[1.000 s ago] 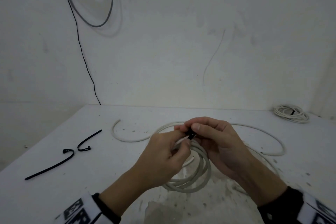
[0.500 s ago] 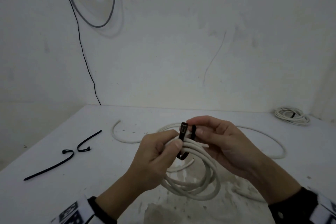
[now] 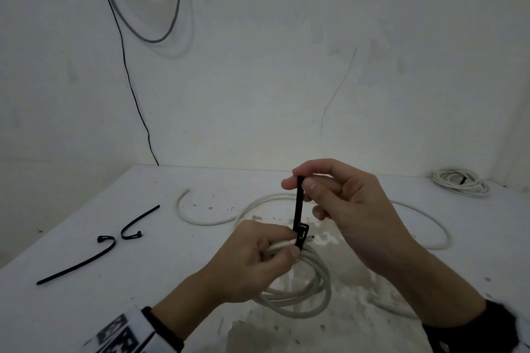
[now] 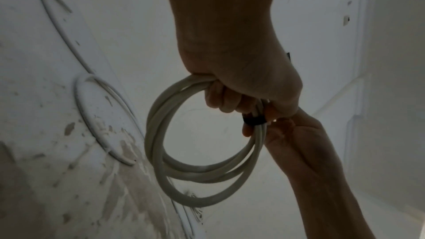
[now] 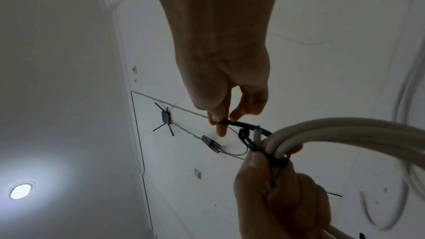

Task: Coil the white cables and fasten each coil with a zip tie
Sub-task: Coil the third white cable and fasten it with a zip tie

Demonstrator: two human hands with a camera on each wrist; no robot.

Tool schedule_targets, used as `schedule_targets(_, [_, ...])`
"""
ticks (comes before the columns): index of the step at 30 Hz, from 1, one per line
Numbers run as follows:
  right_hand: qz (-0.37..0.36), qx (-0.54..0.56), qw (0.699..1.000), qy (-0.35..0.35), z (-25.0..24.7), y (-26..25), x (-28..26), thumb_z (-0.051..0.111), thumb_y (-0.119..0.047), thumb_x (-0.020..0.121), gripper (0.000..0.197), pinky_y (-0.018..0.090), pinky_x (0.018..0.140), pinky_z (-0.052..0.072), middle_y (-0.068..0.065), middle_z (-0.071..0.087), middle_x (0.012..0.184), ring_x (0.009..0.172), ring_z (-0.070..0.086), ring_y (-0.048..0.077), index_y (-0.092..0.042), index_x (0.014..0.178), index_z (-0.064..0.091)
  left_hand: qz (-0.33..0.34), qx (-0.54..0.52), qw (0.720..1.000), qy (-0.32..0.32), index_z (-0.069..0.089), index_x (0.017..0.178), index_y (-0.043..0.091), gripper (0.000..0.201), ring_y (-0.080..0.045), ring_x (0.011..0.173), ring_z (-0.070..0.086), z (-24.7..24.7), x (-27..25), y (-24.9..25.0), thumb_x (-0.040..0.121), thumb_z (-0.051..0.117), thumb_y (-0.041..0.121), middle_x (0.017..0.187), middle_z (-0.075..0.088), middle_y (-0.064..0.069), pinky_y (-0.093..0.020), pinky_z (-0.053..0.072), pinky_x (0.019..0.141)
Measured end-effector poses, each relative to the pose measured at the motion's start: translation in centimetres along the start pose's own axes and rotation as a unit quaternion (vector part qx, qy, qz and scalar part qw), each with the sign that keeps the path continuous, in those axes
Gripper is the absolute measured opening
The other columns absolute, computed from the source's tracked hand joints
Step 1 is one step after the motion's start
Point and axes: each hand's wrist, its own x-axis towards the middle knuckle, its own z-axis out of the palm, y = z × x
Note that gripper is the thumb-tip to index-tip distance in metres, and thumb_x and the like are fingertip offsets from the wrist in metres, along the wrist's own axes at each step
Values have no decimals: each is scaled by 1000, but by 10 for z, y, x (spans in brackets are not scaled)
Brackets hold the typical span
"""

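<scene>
My left hand [image 3: 266, 255] grips a coil of white cable [image 3: 309, 292] just above the white table [image 3: 71, 309]; the coil [image 4: 202, 152] hangs as a ring under the fist in the left wrist view. A black zip tie [image 3: 299, 209] loops round the coil's strands beside my left thumb, its tail threaded through the head. My right hand [image 3: 338, 203] pinches the tail's end between thumb and forefinger, holding it straight up. The right wrist view shows the zip tie [image 5: 248, 126] wrapped round the bundled cable [image 5: 333, 132].
A loose white cable [image 3: 415, 218] curves over the table behind my hands. Two spare black zip ties [image 3: 83, 264] lie at the left. A tied white coil [image 3: 460, 182] sits at the back right corner. Grey and black wires [image 3: 160, 8] hang on the wall.
My right hand has risen, drawing the zip tie's tail up through the head. The loop round the coil has grown smaller. My left hand keeps the coil in place.
</scene>
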Motion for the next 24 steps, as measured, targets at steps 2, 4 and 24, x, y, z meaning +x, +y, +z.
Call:
schedule_targets(2, [-15, -3, 1000, -19, 1, -1, -3, 51, 2, 91, 22, 23, 61, 49, 4, 75, 85, 69, 59, 8, -14, 93, 66, 2, 36, 999, 1, 59, 70, -7, 37, -5, 43, 33, 0, -1, -3, 84, 49, 26, 50, 42, 0, -13, 27, 47])
schedule_targets(4, [-34, -35, 998, -40, 1, -1, -6, 55, 2, 88, 21, 19, 69, 52, 2, 75, 86, 75, 65, 8, -13, 96, 67, 7, 62, 998, 24, 57, 68, -4, 34, -5, 43, 34, 2, -1, -5, 85, 47, 24, 51, 43, 5, -11, 27, 47])
schedule_targets(24, [-164, -97, 979, 71, 6, 28, -13, 67, 10, 66, 29, 20, 67, 53, -2, 69, 72, 69, 66, 15, -15, 80, 68, 11, 224, 970, 89, 60, 83, 10, 37, -7, 42, 37, 12, 4, -9, 90, 36, 38, 49, 37, 16, -13, 23, 44])
